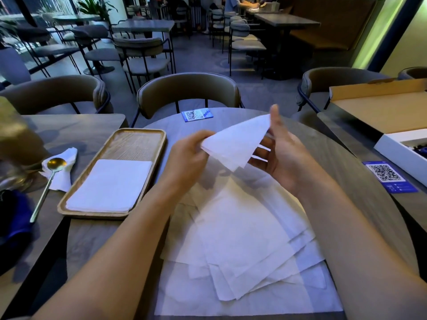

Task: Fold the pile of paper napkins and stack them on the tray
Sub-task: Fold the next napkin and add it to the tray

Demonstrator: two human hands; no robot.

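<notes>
Napkin pile (pixel 242 239) nearest; left hand (pixel 187 158), right hand (pixel 279 153) pinch napkin (pixel 235 144); QR card (pixel 388 176) unreadable.

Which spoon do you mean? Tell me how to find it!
Start at the wooden tray left of the two hands. Further left lies a crumpled white napkin, and the spoon rests on it. It is the only shiny gold thing there, with a round bowl and a long thin handle.
</notes>
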